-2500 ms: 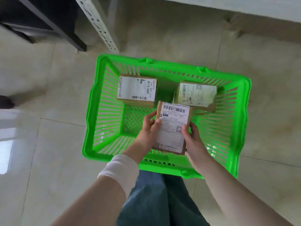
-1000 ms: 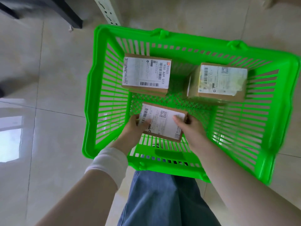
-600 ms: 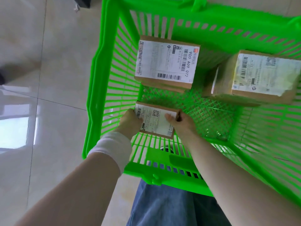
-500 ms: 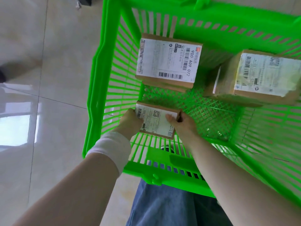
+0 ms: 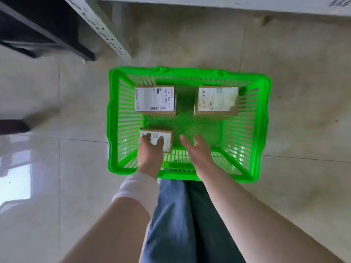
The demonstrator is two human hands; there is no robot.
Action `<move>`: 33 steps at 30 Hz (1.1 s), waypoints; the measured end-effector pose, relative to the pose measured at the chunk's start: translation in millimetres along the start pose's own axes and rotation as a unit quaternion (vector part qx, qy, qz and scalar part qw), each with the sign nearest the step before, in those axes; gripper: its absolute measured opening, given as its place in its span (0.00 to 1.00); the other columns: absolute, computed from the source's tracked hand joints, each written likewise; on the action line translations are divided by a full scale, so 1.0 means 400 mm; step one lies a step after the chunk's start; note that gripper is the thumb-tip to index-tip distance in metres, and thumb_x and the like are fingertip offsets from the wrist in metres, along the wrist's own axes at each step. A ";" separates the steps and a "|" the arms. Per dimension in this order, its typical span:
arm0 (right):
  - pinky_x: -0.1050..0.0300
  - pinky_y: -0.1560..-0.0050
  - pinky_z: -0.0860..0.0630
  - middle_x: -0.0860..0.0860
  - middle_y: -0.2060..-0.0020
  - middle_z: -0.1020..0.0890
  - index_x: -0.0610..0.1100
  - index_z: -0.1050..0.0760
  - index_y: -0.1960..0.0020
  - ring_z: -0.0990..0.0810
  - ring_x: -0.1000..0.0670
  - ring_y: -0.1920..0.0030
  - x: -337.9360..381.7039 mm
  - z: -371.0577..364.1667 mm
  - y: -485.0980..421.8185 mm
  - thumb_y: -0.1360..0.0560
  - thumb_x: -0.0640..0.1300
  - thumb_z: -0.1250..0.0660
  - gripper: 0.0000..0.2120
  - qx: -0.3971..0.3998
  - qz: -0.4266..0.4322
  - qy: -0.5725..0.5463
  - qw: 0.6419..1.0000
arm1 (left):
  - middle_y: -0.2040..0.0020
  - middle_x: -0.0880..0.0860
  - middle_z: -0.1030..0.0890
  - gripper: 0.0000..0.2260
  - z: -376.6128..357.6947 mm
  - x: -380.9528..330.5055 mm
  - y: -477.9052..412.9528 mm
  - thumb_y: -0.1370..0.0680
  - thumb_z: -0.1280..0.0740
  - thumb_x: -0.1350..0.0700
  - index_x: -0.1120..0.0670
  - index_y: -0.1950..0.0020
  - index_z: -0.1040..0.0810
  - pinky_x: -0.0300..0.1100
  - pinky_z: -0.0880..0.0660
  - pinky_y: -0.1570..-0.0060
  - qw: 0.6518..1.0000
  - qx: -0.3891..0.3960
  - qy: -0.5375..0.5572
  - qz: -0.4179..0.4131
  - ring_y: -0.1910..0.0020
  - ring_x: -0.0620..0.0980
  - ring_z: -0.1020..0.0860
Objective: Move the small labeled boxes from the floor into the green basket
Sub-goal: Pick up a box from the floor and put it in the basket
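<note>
On the left, pale glossy floor tiles (image 5: 57,103) run under a dark piece of furniture (image 5: 38,29) and a perforated metal shelf upright (image 5: 102,27). No boxes show on the visible floor. The green basket (image 5: 112,118) stands on the tiles directly in front of the person, probably so that both hands can reach in without stretching. Against its far wall on the left lies the far-left box (image 5: 154,99), brown cardboard with a white shipping label and barcode facing up. Nearer, in the left front corner of the mesh bottom, sits the near-left box (image 5: 167,139), smaller, also brown and label-up, tucked there, I judge, to keep the middle free for more. The left hand (image 5: 150,150), with a white wrap (image 5: 136,188) on its wrist, lies on top of this box with fingers bent over the label; whether it grips or merely rests there I cannot tell. Just to the right, apart from the box, the right hand (image 5: 197,150) hovers over bare mesh, fingers spread and holding nothing. Past it, at the far wall, lies the far-right box (image 5: 217,99), its label yellowed and torn at one corner. A blue jeans leg (image 5: 171,215) shows below the basket.
</note>
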State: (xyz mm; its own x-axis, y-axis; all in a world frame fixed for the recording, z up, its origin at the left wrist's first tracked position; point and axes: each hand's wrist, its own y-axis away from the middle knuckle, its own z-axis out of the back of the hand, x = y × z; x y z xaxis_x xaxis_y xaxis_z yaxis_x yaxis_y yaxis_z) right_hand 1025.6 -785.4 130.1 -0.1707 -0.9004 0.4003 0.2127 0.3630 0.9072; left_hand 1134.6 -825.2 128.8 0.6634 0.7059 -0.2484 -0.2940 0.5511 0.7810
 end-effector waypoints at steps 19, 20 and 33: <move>0.50 0.31 0.32 0.49 0.38 0.23 0.51 0.24 0.46 0.25 0.51 0.38 -0.219 0.908 0.759 0.25 0.45 0.35 0.08 -0.262 0.031 -0.448 0.854 | 0.36 0.56 0.25 0.16 -0.439 -0.349 1.079 0.21 0.40 0.57 0.59 0.34 0.29 0.27 0.35 0.56 0.926 0.247 -0.115 -0.260 0.41 0.51 0.27; 0.50 0.31 0.33 0.49 0.37 0.23 0.52 0.24 0.49 0.25 0.50 0.37 -0.265 0.972 0.781 0.25 0.45 0.35 0.06 -0.271 0.032 -0.454 0.848 | 0.36 0.56 0.24 0.16 -0.494 -0.348 1.135 0.21 0.40 0.57 0.59 0.35 0.29 0.28 0.36 0.53 0.921 0.251 -0.124 -0.270 0.41 0.51 0.26; 0.50 0.33 0.31 0.49 0.37 0.23 0.46 0.28 0.36 0.25 0.48 0.38 -0.606 1.700 0.910 0.25 0.50 0.36 0.19 -0.357 0.053 -0.541 0.760 | 0.35 0.52 0.26 0.17 -1.107 -0.464 1.707 0.21 0.42 0.54 0.55 0.33 0.31 0.35 0.36 0.43 0.856 0.346 -0.177 -0.340 0.44 0.43 0.31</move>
State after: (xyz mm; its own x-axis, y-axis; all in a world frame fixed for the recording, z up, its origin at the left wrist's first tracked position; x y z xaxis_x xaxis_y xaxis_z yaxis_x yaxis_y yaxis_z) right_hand 490.1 -271.6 451.4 -0.7249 -0.0111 0.6888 0.6821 -0.1510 0.7155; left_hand 506.3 -383.0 454.3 0.7225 0.0786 -0.6869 0.6402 0.2992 0.7076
